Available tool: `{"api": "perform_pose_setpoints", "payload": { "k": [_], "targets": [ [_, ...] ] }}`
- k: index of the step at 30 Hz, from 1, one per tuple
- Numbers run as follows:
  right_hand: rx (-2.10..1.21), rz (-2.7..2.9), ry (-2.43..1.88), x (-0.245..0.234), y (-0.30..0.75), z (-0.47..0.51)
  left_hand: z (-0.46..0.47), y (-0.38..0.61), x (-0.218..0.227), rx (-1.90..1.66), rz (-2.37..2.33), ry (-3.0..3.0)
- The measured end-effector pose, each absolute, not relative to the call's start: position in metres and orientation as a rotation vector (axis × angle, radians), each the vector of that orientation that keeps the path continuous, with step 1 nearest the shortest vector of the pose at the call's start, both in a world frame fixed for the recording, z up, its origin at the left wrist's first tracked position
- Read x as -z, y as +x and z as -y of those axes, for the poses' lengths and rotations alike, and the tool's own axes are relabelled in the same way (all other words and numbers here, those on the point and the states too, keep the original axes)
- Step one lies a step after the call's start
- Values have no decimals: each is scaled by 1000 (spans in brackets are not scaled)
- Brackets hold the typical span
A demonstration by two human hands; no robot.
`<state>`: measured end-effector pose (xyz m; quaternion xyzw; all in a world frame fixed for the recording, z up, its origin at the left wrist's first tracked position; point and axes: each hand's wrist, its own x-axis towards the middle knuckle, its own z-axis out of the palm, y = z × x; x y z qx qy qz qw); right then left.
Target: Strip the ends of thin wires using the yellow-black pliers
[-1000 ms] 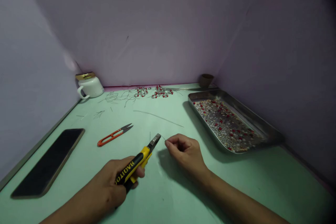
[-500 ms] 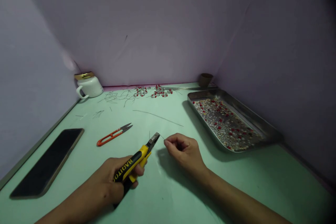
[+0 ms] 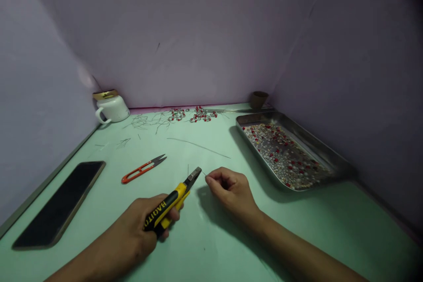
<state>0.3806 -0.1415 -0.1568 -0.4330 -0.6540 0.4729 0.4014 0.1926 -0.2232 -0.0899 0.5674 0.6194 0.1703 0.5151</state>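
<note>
My left hand (image 3: 145, 224) is wrapped round yellow-and-black pliers (image 3: 176, 196), their jaws pointing up and to the right. A thin wire (image 3: 203, 173) runs from the tip of the jaws to my right hand (image 3: 231, 189), pinched there between thumb and forefinger. Only a short stretch of that wire shows; a thin upright piece also stands just left of the jaws. Orange thread snips (image 3: 143, 169) lie on the table beyond my left hand, and one longer loose wire (image 3: 198, 146) lies beyond the pliers.
A metal tray (image 3: 264, 171) of red and pale beads stands at the right. Beaded pieces (image 3: 201, 115) and wire bits (image 3: 145, 121) lie along the back, between a white mug (image 3: 114, 109) and a brown cup (image 3: 258, 99). A phone (image 3: 59, 205) lies at the left.
My right hand has shifted slightly left, closer to the plier jaws, and the stretch of wire between them looks shorter. The left hand's grip on the handles looks a little tighter.
</note>
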Motion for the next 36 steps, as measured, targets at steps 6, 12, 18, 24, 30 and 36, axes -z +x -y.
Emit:
{"api": "perform_pose_setpoints", "payload": {
  "k": [6, 12, 18, 24, 30, 36],
  "targets": [
    [-1559, 1455, -1130, 151, 377, 141, 217, 188, 94, -528, -1720, 1483],
    [-1691, 1250, -1187, 147, 376, 140, 206, 151, 94, -725, -1754, 1259],
    [-1677, 1190, -1206, 146, 375, 139, 216, 166, 99, -466, -1564, 1411],
    [-1664, 1223, -1173, 145, 375, 142, 225, 187, 82, -434, -1491, 1390],
    [-1662, 1255, -1186, 143, 375, 142, 226, 189, 90, -415, -1432, 1394],
    [-1728, 1306, -1101, 147, 379, 141, 227, 190, 98, -428, -1460, 1358]
  ]
}}
